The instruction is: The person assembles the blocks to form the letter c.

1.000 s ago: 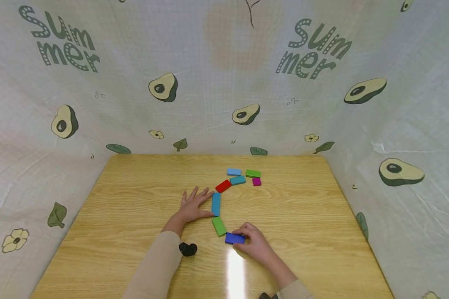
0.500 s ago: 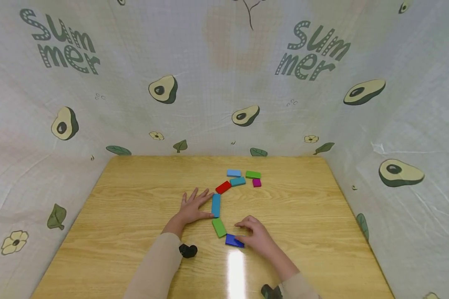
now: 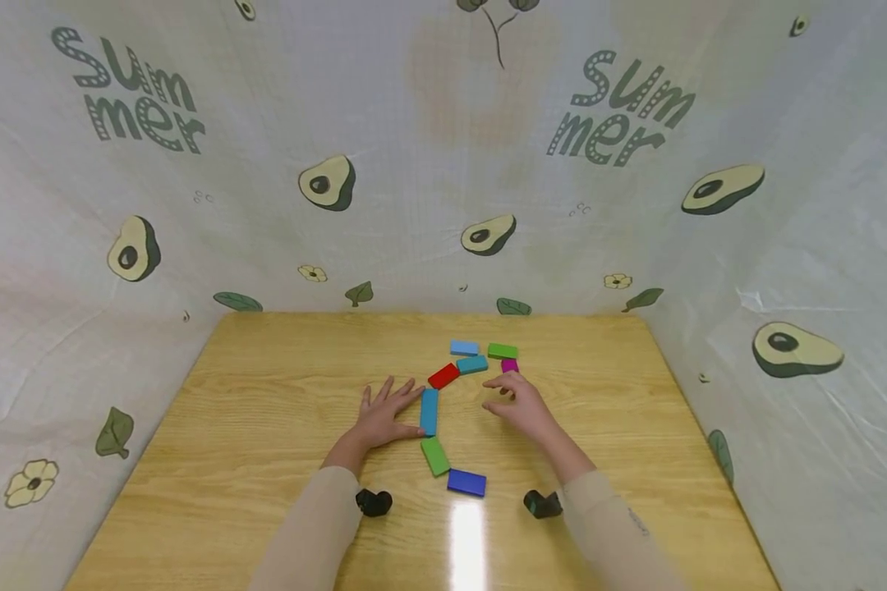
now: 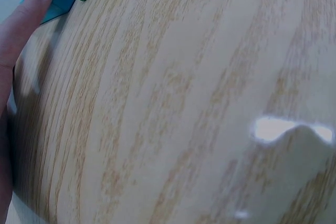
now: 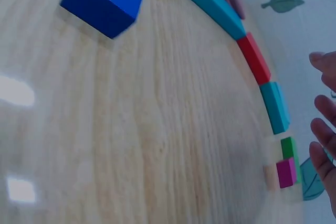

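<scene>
In the head view my left hand (image 3: pixel 381 417) lies on the wood with fingers spread, thumb and index fingertip at the left side of a long blue block (image 3: pixel 429 412). The left wrist view shows the thumb (image 4: pixel 26 14) touching that block's side. My right hand (image 3: pixel 523 407) is over the table, fingers loosely bent and holding nothing, close to a magenta block (image 3: pixel 510 365). A dark blue block (image 3: pixel 466 483) lies nearest the body, its corner by a green block (image 3: pixel 435 456). A red block (image 3: pixel 443 376) and a teal block (image 3: pixel 472 364) carry the curved row onward.
Behind the row lie a light blue block (image 3: pixel 464 348) and another green block (image 3: pixel 503 351), the latter beside the magenta one. The wooden table (image 3: pixel 281 353) ends at a printed cloth (image 3: pixel 414 271), which also hangs along both sides. Dark wrist cameras sit at both sleeves.
My right hand has let go of the dark blue block and moved away toward the magenta block. The dark blue block stays beside the green one. My left hand holds its place.
</scene>
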